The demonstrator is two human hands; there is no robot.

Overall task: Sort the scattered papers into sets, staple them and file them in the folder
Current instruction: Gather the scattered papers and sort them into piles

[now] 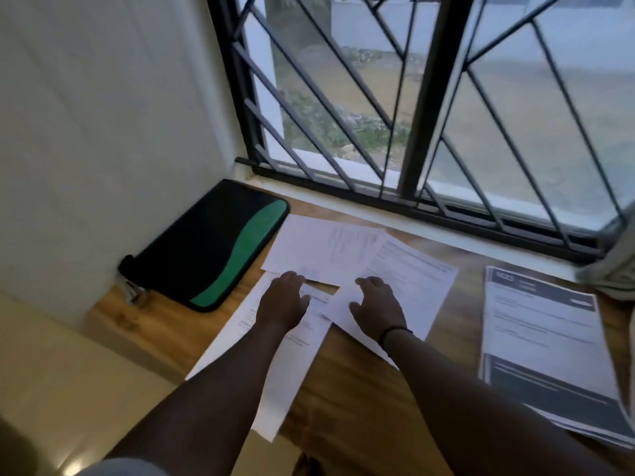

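Left edge: a wall (103, 132) closes that side; the black and green folder (209, 245) lies flat against it, a small metal object, perhaps a stapler (132, 295), just beside its near corner.
Far edge: a window with metal bars (412, 115) blocks reach beyond the sill.
Middle: loose white sheets (330, 252) overlap; the left hand (283, 300) and right hand (376, 309) rest on them.
Between sheets and right stack: bare wooden table (457, 314).
Right: a stack of printed pages (546, 355) covers the table.
Near middle: bare wood between the forearms.
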